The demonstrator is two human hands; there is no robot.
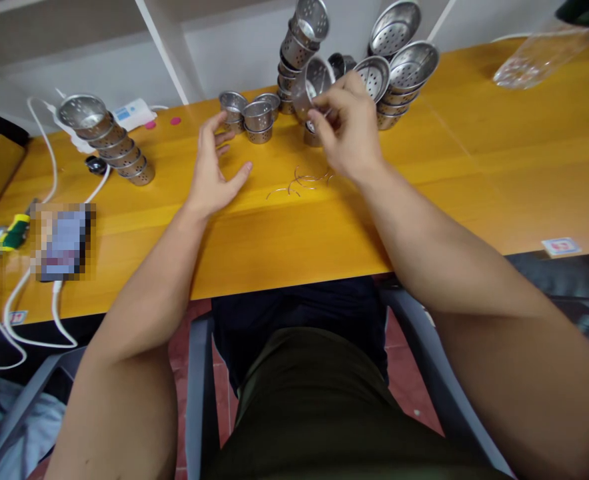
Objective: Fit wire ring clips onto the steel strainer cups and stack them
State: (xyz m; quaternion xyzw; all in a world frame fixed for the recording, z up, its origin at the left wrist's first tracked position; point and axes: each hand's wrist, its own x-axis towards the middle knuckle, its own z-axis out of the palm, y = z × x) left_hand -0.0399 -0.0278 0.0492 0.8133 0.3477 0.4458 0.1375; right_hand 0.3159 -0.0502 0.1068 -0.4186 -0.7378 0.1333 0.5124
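Note:
My right hand pinches the rim of a perforated metal cup, which is tilted above the table among the other cups. My left hand is open with its fingers spread and nothing in it. Just beyond its fingertips stand several small perforated cups, some nested. Between my hands, several thin, curved, copper-coloured wire pieces lie on the wooden table. A tall leaning stack of cups rises behind the held cup. My fingers hide part of that cup's rim.
Wider perforated cups are stacked at the back right. Another cup stack leans at the left, near a phone with white cables. A green-and-yellow-handled tool lies farther left. A clear plastic container lies at the far right.

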